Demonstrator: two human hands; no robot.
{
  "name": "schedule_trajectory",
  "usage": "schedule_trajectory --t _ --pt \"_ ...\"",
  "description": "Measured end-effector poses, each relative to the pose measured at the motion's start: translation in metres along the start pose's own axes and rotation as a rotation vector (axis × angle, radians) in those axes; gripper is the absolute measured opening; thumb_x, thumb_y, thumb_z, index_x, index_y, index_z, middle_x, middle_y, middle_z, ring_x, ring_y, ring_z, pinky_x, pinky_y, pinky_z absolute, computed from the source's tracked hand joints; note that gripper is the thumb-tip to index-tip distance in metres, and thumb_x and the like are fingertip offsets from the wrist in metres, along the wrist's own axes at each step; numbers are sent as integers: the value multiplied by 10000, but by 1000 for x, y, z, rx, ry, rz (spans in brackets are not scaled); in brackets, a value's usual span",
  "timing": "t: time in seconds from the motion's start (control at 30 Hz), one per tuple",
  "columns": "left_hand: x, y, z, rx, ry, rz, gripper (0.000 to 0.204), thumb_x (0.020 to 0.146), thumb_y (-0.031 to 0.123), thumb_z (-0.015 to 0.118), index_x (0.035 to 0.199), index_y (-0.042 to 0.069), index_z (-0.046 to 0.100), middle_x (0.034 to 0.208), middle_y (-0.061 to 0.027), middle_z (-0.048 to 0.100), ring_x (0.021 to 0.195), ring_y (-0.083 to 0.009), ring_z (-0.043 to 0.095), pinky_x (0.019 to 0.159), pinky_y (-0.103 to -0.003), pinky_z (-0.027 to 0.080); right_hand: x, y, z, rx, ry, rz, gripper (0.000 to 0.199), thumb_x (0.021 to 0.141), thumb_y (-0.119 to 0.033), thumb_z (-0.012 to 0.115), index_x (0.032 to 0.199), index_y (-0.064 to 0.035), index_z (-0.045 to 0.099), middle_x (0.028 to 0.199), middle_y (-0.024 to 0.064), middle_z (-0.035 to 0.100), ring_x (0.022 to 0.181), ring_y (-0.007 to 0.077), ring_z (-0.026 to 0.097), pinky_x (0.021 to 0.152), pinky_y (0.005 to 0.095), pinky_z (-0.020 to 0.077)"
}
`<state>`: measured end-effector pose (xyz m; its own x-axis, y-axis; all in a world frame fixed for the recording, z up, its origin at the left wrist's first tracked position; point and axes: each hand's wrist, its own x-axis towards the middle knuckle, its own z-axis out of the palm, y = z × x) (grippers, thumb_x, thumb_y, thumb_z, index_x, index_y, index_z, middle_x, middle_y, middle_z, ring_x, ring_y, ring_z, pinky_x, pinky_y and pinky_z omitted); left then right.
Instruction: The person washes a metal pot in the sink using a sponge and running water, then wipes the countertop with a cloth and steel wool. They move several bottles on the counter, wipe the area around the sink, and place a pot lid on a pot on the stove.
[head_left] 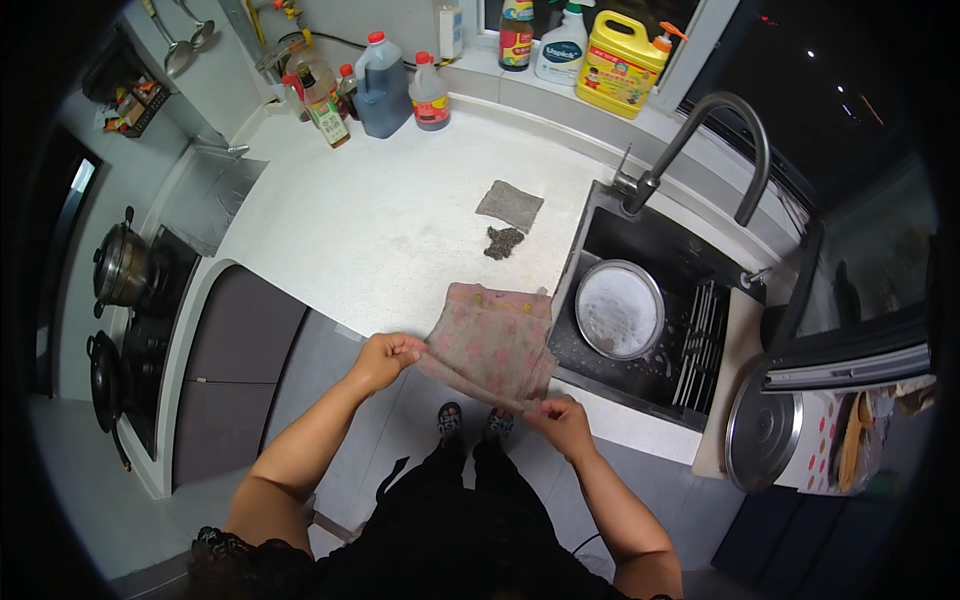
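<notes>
A pinkish-grey patterned cloth (490,345) lies partly on the white counter, its near edge lifted over the counter's front. My left hand (388,362) pinches the cloth's near left corner. At the near right corner, my right hand (562,424) grips it too, fingers closed. Yellowish bits show along the cloth's far edge. Beyond it on the counter rest a dark steel-wool scrubber (503,242) and a flat grey scouring pad (510,205). To the right, a round metal basin (621,310) of foamy water stands in the dark sink (640,385).
A faucet (690,135) arches over the sink. Several bottles, including a blue jug (383,88), stand at the counter's back; a yellow jug (622,65) is on the sill. A pot (122,265) sits on the stove at left. A round lid (763,425) leans at right.
</notes>
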<state>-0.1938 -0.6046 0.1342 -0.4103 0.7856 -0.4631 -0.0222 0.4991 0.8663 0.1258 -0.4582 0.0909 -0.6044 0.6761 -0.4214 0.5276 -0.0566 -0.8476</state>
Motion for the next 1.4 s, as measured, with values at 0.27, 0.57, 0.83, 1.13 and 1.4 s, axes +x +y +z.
schedule_trajectory --t 0.27,0.57,0.83,1.13,1.4 --pt "75 45 40 789 568 305 478 806 233 711 1237 70 583 1088 -184 643 967 -321 617 825 -384 497 94 -67 -28 -427 600 -269 426 772 -191 739 1130 -19 586 1131 191 546 1043 319 548 891 384 450" --pt "98 5 163 1056 241 687 631 804 490 633 1368 249 485 1529 -100 282 1390 -424 235 970 -743 217 96 -23 8 -392 437 -439 403 901 -131 531 1296 -56 515 1373 245 417 1253 446 388 1051 496 320" --pt "91 -25 150 1122 148 559 662 834 568 566 1407 260 443 1556 -78 232 1431 -402 145 987 -759 159 93 -6 5 -752 188 -411 396 918 -185 551 1302 -89 536 1386 152 472 1300 399 378 1062 499 325" --pt "89 -95 -68 1379 581 69 704 914 543 426 1515 231 231 1595 -77 115 1448 -358 123 1047 -709 126 144 -12 -28 -439 490 -409 291 866 -146 616 1132 -33 644 1220 219 579 1121 389 529 981 438 413" --pt "170 -111 -254 1077 646 -217 674 949 565 356 1522 272 156 1597 -77 68 1444 -406 57 1033 -752 80 233 -111 57 -497 420 -447 458 848 -106 630 1298 -80 547 1315 230 501 1185 409 481 1005 422 405"
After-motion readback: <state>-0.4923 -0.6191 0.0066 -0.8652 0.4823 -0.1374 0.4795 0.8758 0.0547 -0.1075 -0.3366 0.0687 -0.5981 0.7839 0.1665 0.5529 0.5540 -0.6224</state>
